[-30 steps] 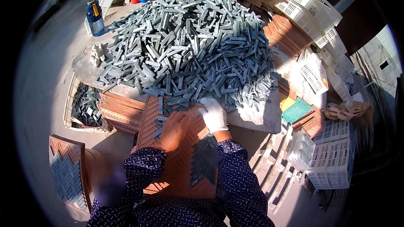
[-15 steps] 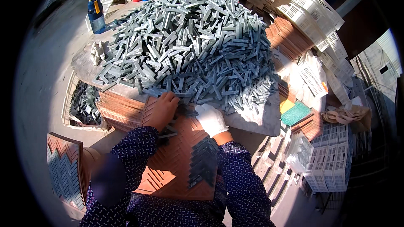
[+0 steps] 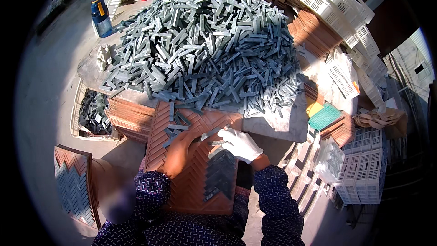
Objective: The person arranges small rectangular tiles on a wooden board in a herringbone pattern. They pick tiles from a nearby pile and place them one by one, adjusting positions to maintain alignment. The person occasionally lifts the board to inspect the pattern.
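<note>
A reddish-brown herringbone mould tray (image 3: 193,200) lies in front of me, tilted against the table edge. Dark grey stone strips (image 3: 221,177) fill part of its right side in a zigzag. My left hand (image 3: 179,156), bare, is over the tray's middle, its fingers closed on the end of a grey stone strip (image 3: 209,133). Just right of it, my right hand (image 3: 242,146), in a white glove, pinches another short strip (image 3: 215,143) above the laid ones. Several loose strips (image 3: 178,127) rest on the tray's upper left, beyond my left hand.
A big heap of grey strips (image 3: 205,50) covers the table (image 3: 277,130). Stacked mould trays (image 3: 129,116) and a crate of dark pieces (image 3: 76,114) stand left. A filled tray (image 3: 75,187) leans at lower left. White crates (image 3: 362,177) and a slatted pallet (image 3: 291,173) are right.
Both hands have drawn back from the heap's front edge to the tray, the right also shifting right. Loose strips now show on the tray's upper left, and strips between my hands.
</note>
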Motion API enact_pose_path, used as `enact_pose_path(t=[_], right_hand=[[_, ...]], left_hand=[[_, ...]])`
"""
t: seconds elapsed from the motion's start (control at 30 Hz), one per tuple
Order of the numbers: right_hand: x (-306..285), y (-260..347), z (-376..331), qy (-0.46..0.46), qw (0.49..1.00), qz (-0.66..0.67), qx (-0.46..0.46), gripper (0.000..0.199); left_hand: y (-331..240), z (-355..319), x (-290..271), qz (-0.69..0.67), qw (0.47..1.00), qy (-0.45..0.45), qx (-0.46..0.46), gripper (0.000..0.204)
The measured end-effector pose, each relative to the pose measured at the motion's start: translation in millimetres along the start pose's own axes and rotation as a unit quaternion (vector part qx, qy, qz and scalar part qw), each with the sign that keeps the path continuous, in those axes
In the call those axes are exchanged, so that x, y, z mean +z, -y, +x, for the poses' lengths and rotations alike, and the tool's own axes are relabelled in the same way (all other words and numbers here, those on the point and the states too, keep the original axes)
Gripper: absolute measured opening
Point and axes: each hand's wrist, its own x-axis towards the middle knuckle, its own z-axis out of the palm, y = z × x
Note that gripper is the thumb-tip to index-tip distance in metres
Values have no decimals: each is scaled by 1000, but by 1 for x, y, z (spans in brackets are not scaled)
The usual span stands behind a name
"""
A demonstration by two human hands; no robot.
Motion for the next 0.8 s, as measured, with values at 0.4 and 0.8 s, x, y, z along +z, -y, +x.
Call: enact_pose_path(t=[0.4,0.8], right_hand=[[12,-26,7,45,989,-75,-119,16],[-7,-10,-22,-122,988,17,88,18]], left_hand=[[-4,-23,25,104,994,-22,-2,27],[5,0,48,111,993,-8,43,24]])
